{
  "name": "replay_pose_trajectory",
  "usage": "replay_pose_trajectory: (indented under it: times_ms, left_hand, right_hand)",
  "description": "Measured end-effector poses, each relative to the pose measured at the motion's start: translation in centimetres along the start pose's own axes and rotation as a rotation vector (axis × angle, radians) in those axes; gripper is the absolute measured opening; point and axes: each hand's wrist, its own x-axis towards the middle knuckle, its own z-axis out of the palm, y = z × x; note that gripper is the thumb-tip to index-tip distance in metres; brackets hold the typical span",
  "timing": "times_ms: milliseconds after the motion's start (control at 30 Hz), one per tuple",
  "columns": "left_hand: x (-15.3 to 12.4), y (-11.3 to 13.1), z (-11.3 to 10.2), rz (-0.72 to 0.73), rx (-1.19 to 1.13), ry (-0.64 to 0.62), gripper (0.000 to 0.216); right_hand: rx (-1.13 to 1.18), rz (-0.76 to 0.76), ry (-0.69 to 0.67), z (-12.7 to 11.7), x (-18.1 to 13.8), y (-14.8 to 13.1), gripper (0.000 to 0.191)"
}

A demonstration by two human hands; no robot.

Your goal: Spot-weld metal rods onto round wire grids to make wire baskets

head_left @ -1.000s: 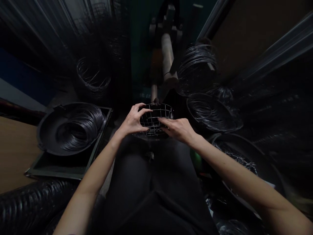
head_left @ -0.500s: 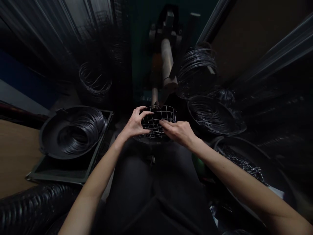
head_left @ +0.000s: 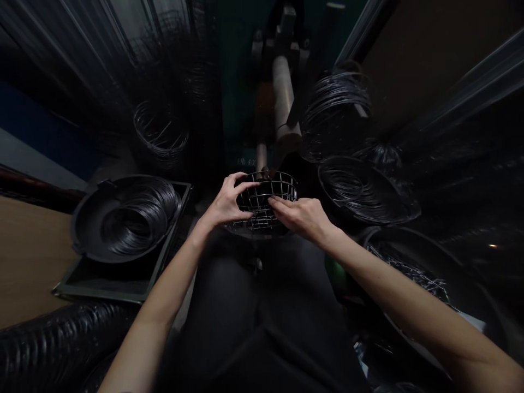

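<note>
A small basket-like frame of thin metal wire with a curved rim and a grid of crossing wires is in front of my lap. My left hand curves around its left side, fingers on the upper wires and thumb lower down. On the right, my right hand reaches over the frame with its fingertips pressed together at a wire inside the rim. What those fingertips pinch is too dark to tell. Just behind the frame's far rim, the narrow lower rod of a machine ends.
A thick metal bar of the machine juts toward me above the frame. Left is a basin with coiled wire. On the right are another wire-filled basin, a tub of short wire pieces and wire coils.
The view has shifted slightly, and the wire frame looks tipped a little. Both hands stay at the frame in nearly the same grip.
</note>
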Motion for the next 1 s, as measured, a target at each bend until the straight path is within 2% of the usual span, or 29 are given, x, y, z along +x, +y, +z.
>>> replay_pose_trajectory:
  times_ms: [433,567,700,1000]
  left_hand:
    - [1.1,-1.1,0.0,-0.014,-0.058,-0.016,0.073]
    - [1.2,-1.0,0.0,-0.041,-0.074,0.006,0.070]
    - [2.0,-1.4,-0.2,-0.063,-0.091,0.007,0.071]
    - [3.8,-2.8,-0.8,-0.052,-0.101,-0.002,0.072]
  right_hand:
    - [0.079,0.059,-0.016,-0.1,0.9,0.6,0.040]
    - [0.143,0.068,0.139,0.9,-0.1,0.9,0.037]
    - [0.217,0.194,0.319,2.4,0.0,1.5,0.027]
    - [0.454,0.370,0.337,3.6,2.2,2.7,0.014]
